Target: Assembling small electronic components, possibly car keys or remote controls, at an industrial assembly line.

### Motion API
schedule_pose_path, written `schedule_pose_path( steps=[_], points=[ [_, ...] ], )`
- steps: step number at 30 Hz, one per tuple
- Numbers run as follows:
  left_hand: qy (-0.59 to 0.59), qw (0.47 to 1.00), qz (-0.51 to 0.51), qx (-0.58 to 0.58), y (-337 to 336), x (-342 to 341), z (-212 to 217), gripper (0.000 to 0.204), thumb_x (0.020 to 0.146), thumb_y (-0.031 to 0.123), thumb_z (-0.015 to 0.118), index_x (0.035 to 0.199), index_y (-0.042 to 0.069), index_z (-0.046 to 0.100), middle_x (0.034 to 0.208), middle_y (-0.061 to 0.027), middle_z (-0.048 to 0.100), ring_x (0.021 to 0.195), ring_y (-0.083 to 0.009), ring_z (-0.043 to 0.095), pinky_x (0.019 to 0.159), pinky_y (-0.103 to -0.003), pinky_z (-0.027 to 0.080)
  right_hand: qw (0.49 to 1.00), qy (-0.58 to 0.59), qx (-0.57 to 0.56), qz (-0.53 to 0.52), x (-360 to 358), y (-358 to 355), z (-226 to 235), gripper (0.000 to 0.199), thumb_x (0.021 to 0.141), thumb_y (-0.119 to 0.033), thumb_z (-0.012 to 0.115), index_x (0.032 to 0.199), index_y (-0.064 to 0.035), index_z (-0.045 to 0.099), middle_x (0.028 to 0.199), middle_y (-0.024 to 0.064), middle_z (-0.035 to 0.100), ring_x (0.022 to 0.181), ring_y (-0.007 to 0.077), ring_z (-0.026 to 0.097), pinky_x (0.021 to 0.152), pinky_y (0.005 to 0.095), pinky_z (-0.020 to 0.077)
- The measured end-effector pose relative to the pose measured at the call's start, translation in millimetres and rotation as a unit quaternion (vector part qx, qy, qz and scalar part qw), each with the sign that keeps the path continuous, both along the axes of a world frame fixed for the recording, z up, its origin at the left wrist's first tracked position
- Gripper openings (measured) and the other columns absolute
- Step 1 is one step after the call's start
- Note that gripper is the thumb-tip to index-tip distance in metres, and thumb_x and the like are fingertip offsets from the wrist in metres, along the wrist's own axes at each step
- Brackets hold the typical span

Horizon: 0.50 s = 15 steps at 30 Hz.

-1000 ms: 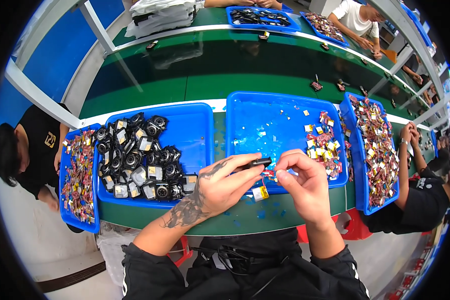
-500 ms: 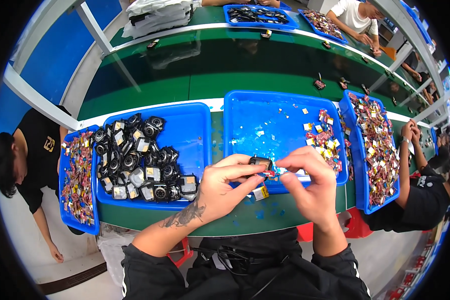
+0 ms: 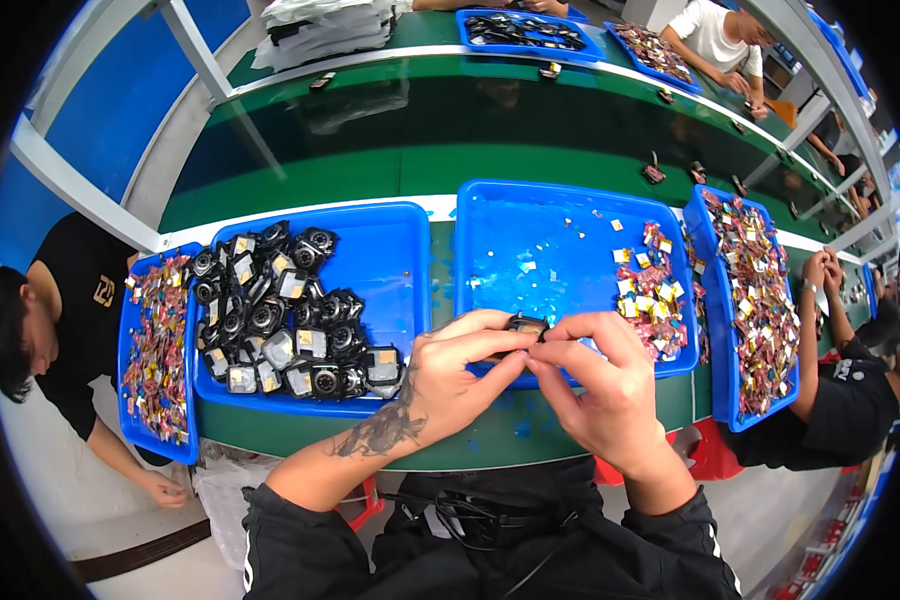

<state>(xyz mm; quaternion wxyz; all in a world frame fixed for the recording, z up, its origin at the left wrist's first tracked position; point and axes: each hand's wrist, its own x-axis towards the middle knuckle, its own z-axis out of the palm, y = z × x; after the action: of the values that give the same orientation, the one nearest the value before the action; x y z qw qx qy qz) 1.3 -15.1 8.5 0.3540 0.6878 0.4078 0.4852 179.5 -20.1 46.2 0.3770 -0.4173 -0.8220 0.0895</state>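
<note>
My left hand (image 3: 455, 372) is closed around a small black smartwatch case (image 3: 528, 326), holding it over the near edge of a blue tray (image 3: 500, 240). Thumb and fingers of my right hand (image 3: 605, 395) pinch together right against the case's near side. Whatever lies between those fingertips is hidden. To the left, another blue tray (image 3: 380, 260) holds many black smartwatch cases (image 3: 270, 320), some showing pale backs. Small red circuit boards with silver and yellow batteries (image 3: 653, 295) are heaped at the right end of the middle tray, and bluish scraps lie in its left part.
Narrow blue bins of red boards stand at far left (image 3: 157, 350) and right (image 3: 750, 300). Beyond the trays runs a green conveyor belt (image 3: 370, 165) carrying a few small parts. White frame posts (image 3: 85, 190) rise on both sides. Other people sit left, right and across.
My right hand has moved left, its fingers closing against the watch case. The red board and yellow battery seen below the case are now hidden. Parts on the belt have shifted right.
</note>
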Motion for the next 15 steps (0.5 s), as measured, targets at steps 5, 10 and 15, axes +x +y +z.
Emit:
schedule_pose_path(
  steps=[5,10,15],
  points=[
    [0.037,0.999,-0.025,0.028,2.2,-2.1,-1.9,0.017,0.080,-0.003,0.070,0.096,-0.002,0.071,0.100,-0.0141,0.068,0.087,-0.0181,0.068,0.074,-0.027,0.055,0.988,0.150,-0.027,0.002,0.0,-2.2,-4.1,0.020,0.070,0.003,0.074,0.085,-0.0064,0.065,0.081,0.0078,0.063,0.072,0.0258,0.061,0.064,0.0346,0.0475],
    [-0.222,0.940,-0.087,-0.243,7.2,-4.0,-5.4,0.016,0.086,-0.003,0.065,0.100,-0.008,0.067,0.094,-0.0137,0.069,0.088,-0.0185,0.068,0.074,-0.028,0.058,0.984,0.024,-0.044,-0.170,46.6,20.8,-24.5,0.015,0.076,0.006,0.068,0.087,-0.0028,0.064,0.070,0.0084,0.060,0.062,0.0201,0.060,0.056,0.0316,0.0462],
    [-0.294,0.879,-0.098,-0.362,7.4,-3.0,-7.6,0.016,0.086,-0.003,0.065,0.100,-0.009,0.066,0.094,-0.0145,0.069,0.081,-0.0182,0.069,0.072,-0.030,0.058,0.972,0.128,-0.128,-0.148,35.0,12.8,-19.9,0.012,0.080,0.002,0.069,0.089,-0.0015,0.063,0.077,0.0072,0.061,0.061,0.0132,0.059,0.055,0.0251,0.0472]
  ],
)
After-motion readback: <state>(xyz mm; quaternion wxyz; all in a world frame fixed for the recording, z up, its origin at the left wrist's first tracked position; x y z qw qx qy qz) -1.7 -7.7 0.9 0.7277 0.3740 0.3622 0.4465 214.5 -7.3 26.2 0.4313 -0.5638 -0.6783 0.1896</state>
